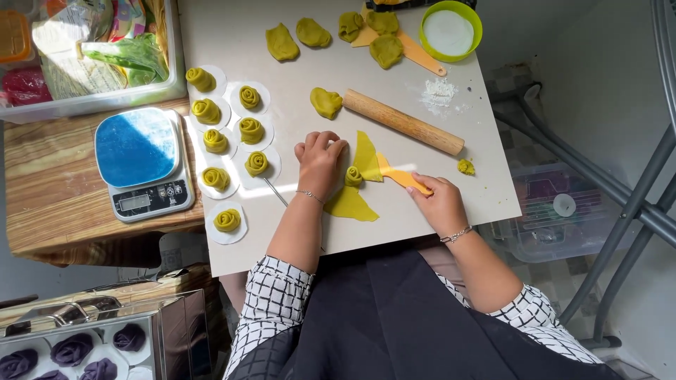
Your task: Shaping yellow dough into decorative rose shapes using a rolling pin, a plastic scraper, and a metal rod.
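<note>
My left hand (320, 160) rests on the white board (486, 184), its fingers against a small rolled green dough piece (353, 176). Two flat triangular dough pieces lie by it, one (366, 156) above and one (351, 205) below. My right hand (439, 202) grips an orange plastic scraper (398, 175) whose blade touches the upper flat piece. A wooden rolling pin (403, 122) lies just beyond, with a dough lump (325, 103) at its left end.
Several rose-shaped dough pieces on white paper rounds (227, 220) line the board's left side. More dough lumps (282, 42), a green bowl of flour (450, 31) and a second scraper (421, 56) sit at the far edge. A kitchen scale (141, 163) stands left.
</note>
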